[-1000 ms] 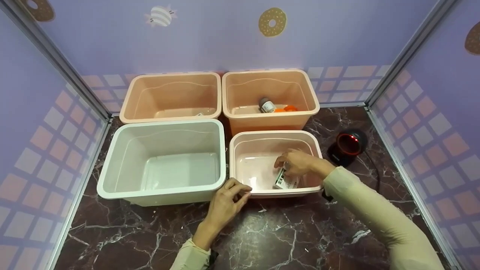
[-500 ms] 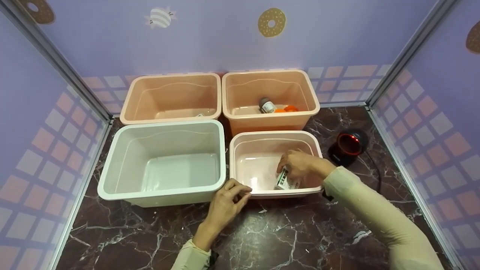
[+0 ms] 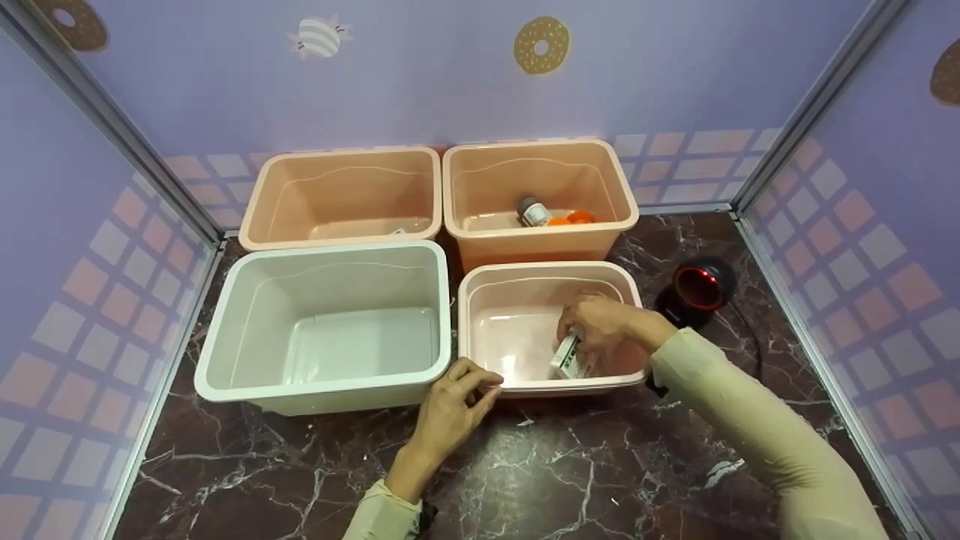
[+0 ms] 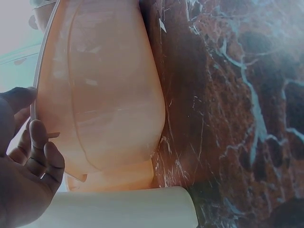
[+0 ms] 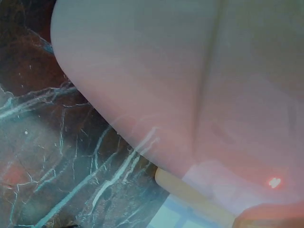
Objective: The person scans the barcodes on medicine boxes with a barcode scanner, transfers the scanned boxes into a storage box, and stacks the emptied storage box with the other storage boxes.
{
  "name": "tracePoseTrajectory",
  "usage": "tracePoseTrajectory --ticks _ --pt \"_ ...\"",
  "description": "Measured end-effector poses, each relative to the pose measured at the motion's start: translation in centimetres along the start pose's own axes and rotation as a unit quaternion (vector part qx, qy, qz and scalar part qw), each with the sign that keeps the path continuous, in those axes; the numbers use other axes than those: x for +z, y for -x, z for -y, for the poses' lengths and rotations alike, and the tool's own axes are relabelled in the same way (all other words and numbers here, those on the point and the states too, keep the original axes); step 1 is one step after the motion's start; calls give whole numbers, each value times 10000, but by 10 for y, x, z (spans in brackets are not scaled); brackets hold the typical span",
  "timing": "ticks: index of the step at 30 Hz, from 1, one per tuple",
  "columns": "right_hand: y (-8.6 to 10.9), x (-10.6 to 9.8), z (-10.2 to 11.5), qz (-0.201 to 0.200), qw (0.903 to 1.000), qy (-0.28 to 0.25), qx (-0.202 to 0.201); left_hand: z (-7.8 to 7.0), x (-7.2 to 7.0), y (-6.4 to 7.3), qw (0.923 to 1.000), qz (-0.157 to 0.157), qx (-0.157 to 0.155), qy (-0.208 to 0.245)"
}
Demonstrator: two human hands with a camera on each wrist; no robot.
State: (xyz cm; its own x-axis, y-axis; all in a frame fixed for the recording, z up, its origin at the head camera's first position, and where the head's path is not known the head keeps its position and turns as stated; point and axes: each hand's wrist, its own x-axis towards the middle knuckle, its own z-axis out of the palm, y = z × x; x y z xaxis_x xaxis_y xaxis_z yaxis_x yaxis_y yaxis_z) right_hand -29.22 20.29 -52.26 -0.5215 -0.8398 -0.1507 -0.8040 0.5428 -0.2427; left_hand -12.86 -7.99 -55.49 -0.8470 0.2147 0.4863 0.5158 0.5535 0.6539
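Observation:
In the head view my right hand (image 3: 598, 324) reaches into the small pale pink bin (image 3: 480, 330). Its curled fingers grip the upper end of a small white box (image 3: 571, 361) with dark print, tilted near the bin's front wall; part of the box is behind the hand. My left hand (image 3: 450, 397) is at the same bin's front left corner. In the left wrist view, its thumb and fingers (image 4: 39, 135) pinch the bin's rim. The right wrist view is filled by the bin's outer wall (image 5: 142, 80); no hand shows there.
A larger pale green-white bin (image 3: 322, 390) stands at the left. Behind are two peach bins, the left (image 3: 337, 244) with a small white item, the right (image 3: 540, 244) with a brown bottle (image 3: 534, 211) and orange objects (image 3: 579, 218). A black scanner (image 3: 697, 289) glows red at right.
The white box has tilted a little more upright in my right hand, which has shifted very slightly. My left hand stays at the bin's corner.

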Motion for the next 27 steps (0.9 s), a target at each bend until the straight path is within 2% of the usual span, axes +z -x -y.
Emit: tracePoseTrajectory --ticks 4,10,15,20,27 --pt "2 -4 0 -82 9999 -97 43 0 0 0 10000 12 -26 -5" --pt "3 -10 1 -432 9986 -297 107 0 0 1 10000 14 -41 1" --pt "4 -15 1 -546 9960 -683 201 0 0 1 10000 18 -44 12" --pt "7 -20 0 -749 9931 -889 117 0 0 0 10000 24 -84 45" --pt "12 -23 -1 -926 9890 -1125 246 -1 0 0 10000 -3 -86 22"
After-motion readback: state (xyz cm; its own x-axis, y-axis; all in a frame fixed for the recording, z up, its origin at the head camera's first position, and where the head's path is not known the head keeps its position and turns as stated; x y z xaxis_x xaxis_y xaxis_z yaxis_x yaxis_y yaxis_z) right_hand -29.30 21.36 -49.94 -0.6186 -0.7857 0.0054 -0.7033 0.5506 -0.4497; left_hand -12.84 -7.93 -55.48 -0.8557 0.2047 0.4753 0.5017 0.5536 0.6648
